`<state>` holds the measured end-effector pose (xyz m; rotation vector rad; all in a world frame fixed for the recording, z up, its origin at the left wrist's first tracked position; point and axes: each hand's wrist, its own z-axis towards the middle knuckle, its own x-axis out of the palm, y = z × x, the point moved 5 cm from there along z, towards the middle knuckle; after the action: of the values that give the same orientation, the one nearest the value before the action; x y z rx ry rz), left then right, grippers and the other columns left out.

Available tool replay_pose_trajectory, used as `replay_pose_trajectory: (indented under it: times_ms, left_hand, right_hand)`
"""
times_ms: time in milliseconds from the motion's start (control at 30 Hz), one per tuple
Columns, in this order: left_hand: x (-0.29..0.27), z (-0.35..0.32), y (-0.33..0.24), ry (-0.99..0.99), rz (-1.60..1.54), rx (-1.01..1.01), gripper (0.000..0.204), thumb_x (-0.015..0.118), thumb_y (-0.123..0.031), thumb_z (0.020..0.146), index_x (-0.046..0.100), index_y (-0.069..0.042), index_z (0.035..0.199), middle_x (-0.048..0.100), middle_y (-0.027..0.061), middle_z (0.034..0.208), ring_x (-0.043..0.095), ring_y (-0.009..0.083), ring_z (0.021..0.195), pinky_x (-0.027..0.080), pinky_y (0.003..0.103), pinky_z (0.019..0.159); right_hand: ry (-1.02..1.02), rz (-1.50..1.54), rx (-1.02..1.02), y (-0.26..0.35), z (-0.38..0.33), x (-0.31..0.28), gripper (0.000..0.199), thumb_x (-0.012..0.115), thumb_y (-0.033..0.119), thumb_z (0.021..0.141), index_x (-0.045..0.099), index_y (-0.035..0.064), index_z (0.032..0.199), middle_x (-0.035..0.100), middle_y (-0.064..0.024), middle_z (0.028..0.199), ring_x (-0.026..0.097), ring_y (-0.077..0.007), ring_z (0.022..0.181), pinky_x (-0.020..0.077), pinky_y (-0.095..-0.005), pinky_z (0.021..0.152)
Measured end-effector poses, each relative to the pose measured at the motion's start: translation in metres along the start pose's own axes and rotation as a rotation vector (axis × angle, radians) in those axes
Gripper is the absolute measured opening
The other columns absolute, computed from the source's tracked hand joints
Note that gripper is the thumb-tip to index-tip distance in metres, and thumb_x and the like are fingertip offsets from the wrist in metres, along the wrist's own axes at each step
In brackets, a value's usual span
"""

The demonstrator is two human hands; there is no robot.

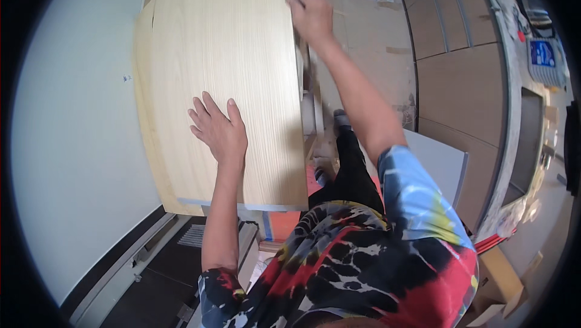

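Note:
A large pale wood-grain board [254,55] lies in front of me, its near edge showing a light strip. My left hand [221,133] rests flat on the board's upper face, fingers spread and holding nothing. Farther off, my right hand [312,18] is at the board's right edge, close to the far corner. Its fingers are curled in, and a small dark bit shows at their tips. Blur hides whether they grip the edge or some small item.
Along the left runs a pale wall [78,116]. Brown cabinets [460,86] line the right, with a sink [525,140] and a blue-labelled container [543,55] on the counter. A white panel [437,161] leans there. Dark panels [157,267] lie low left; an open cardboard box [496,279] stands low right.

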<state>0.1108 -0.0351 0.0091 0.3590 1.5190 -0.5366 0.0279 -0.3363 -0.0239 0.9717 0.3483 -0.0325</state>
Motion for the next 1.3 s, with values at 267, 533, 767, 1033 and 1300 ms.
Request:
replay_pose_trajectory:
  times_ms: [267,533,767,1033,1300]
  left_hand:
    - [-0.002,-0.001,0.002,0.007,-0.022,-0.009,0.066,0.041,-0.042,0.102,0.029,-0.002,0.152,0.023,0.0255,0.159,0.015,0.0464,0.148,0.011,0.062,0.118]
    - [-0.004,-0.003,-0.002,0.041,-0.017,-0.004,0.065,0.046,-0.037,0.101,0.028,0.0,0.153,0.022,0.0281,0.158,0.016,0.0486,0.147,0.011,0.063,0.117]
    - [-0.004,-0.005,0.003,-0.01,0.016,0.021,0.063,0.045,-0.038,0.102,0.031,-0.002,0.152,0.027,0.0258,0.157,0.02,0.0445,0.147,0.014,0.058,0.117]
    - [-0.003,-0.006,0.002,-0.056,-0.009,0.044,0.064,0.042,-0.043,0.102,0.034,-0.001,0.15,0.029,0.0263,0.156,0.023,0.0457,0.145,0.016,0.058,0.117]
    - [-0.005,-0.003,0.002,-0.057,-0.031,0.068,0.066,0.041,-0.045,0.1,0.037,0.0,0.148,0.032,0.0261,0.154,0.026,0.0458,0.143,0.019,0.061,0.115]
  right_hand:
    - [0.169,0.094,0.118,0.093,-0.187,-0.086,0.013,0.066,0.01,0.087,0.074,0.0051,0.095,0.072,-0.0146,0.095,0.069,-0.0323,0.088,0.0548,-0.0389,0.08]
    - [0.037,0.122,0.27,-0.009,0.015,0.007,0.025,0.063,0.027,0.09,0.075,0.0068,0.097,0.071,-0.0167,0.093,0.069,-0.0333,0.086,0.0525,-0.0393,0.076]
    - [-0.055,0.114,0.068,-0.069,0.138,0.069,0.017,0.068,0.017,0.086,0.073,0.0014,0.088,0.071,-0.0194,0.088,0.069,-0.0359,0.083,0.0531,-0.0422,0.077]
    - [-0.002,0.084,-0.057,-0.031,0.066,0.035,0.015,0.067,0.015,0.085,0.073,0.0018,0.088,0.07,-0.0198,0.088,0.068,-0.0366,0.085,0.0525,-0.0436,0.078]
    - [0.076,0.027,-0.072,0.075,-0.156,-0.068,0.011,0.067,0.015,0.085,0.074,0.009,0.092,0.068,-0.0113,0.085,0.067,-0.0308,0.081,0.0538,-0.0404,0.07]
